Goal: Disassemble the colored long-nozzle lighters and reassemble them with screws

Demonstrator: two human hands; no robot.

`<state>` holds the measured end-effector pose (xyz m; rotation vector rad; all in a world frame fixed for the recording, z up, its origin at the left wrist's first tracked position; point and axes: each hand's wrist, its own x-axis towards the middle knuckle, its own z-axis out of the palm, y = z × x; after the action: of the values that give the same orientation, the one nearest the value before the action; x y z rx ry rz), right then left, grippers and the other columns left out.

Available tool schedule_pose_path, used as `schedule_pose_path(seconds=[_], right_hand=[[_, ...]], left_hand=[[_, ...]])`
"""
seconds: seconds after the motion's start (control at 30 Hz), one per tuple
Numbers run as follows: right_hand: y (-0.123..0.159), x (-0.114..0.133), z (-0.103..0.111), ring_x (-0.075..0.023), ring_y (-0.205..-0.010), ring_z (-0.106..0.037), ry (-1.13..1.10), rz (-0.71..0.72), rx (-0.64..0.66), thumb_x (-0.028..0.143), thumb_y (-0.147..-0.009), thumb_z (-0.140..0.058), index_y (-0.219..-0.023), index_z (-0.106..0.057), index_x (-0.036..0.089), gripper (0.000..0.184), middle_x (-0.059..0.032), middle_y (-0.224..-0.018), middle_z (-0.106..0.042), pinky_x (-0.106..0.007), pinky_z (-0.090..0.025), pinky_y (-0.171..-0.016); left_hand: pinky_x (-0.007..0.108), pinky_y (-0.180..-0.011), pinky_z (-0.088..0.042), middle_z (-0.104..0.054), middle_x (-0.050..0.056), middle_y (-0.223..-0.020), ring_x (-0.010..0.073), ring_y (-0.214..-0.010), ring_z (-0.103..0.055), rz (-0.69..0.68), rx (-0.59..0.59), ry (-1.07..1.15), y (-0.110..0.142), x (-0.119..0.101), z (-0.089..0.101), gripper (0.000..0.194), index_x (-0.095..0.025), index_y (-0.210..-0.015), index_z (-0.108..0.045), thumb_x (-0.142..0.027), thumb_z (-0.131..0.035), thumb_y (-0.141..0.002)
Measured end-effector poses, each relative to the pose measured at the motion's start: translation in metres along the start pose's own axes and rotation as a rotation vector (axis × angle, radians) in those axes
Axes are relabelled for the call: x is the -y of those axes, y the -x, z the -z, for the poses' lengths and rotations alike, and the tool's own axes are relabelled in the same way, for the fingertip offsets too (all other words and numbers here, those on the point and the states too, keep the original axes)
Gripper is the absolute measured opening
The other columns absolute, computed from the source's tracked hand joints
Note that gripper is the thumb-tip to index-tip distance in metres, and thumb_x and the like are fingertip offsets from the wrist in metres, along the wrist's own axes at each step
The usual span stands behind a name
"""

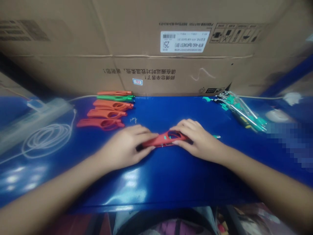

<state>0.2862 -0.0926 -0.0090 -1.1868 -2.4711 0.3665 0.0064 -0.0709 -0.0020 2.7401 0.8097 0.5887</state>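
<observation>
Above the middle of the blue table (pixel 151 182), a red plastic lighter casing (pixel 160 139) lies crosswise between both hands, with an oval opening near its right end and small green parts showing along it. My left hand (pixel 129 145) is closed around its left end, thumb below and fingers on top. The right end is pinched by my right hand (pixel 195 138), thumb in front and fingers behind. Some of the casing's ends is hidden by the fingers. Just beyond my right hand lies a small green and silver piece (pixel 216 136).
Several orange casings (pixel 105 113) and a green casing (pixel 114 98) lie in a row at back left. A coiled white cable (pixel 49 138) and power strip (pixel 36 122) are farther left. Metal tubes with green parts (pixel 244 111) lie at back right. A cardboard wall (pixel 85 65) closes the back.
</observation>
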Motion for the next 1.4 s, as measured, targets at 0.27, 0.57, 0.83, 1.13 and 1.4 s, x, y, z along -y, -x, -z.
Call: schedule_pose_path(seconds=[0.27,0.57,0.83,1.13,1.4], right_hand=[[0.000,-0.002,-0.003,-0.0269,-0.110,-0.055,0.034,0.038,0.034,0.039,-0.099,-0.056,-0.127,-0.060,0.024,0.032,-0.0109,-0.119,-0.061,-0.044,-0.043,-0.094],[0.001,-0.001,-0.002,-0.0254,-0.106,-0.055,0.036,0.040,0.034,0.036,-0.098,-0.058,-0.124,-0.060,0.022,0.029,-0.0104,-0.116,-0.062,-0.043,-0.041,-0.095],[0.002,-0.001,0.002,-0.0266,-0.106,-0.055,0.065,0.039,0.047,0.038,-0.096,-0.061,-0.122,-0.062,0.023,0.030,-0.0101,-0.115,-0.062,-0.045,-0.040,-0.095],[0.001,-0.002,-0.005,-0.0257,-0.105,-0.056,0.082,0.033,0.043,0.036,-0.096,-0.062,-0.125,-0.063,0.019,0.033,-0.0103,-0.115,-0.062,-0.044,-0.044,-0.093],[0.003,-0.002,-0.005,-0.0252,-0.103,-0.063,0.086,0.122,-0.024,0.027,-0.094,-0.063,-0.120,-0.064,0.013,0.029,-0.0109,-0.109,-0.069,-0.040,-0.049,-0.092]], left_hand=[[0.035,-0.082,-0.055,-0.070,0.009,-0.106,0.0219,-0.096,-0.063,0.036,0.077,-0.034,0.001,-0.002,0.001,0.030,-0.020,-0.122,-0.069,-0.029,-0.059,-0.096],[0.035,-0.085,-0.054,-0.067,0.009,-0.112,0.0217,-0.099,-0.063,0.037,0.080,0.003,0.003,0.000,-0.003,0.031,-0.021,-0.126,-0.068,-0.029,-0.057,-0.098],[0.035,-0.084,-0.053,-0.068,0.008,-0.108,0.0212,-0.097,-0.062,0.027,0.068,-0.001,0.002,-0.001,-0.002,0.029,-0.022,-0.123,-0.069,-0.029,-0.058,-0.097],[0.033,-0.083,-0.053,-0.067,0.006,-0.107,0.0204,-0.097,-0.062,0.067,0.095,0.024,0.001,0.000,-0.006,0.028,-0.021,-0.122,-0.069,-0.026,-0.064,-0.094],[0.036,-0.085,-0.054,-0.068,0.010,-0.109,0.0237,-0.098,-0.063,-0.008,0.061,-0.113,0.002,0.001,-0.011,0.038,-0.014,-0.131,-0.063,-0.023,-0.061,-0.095]])
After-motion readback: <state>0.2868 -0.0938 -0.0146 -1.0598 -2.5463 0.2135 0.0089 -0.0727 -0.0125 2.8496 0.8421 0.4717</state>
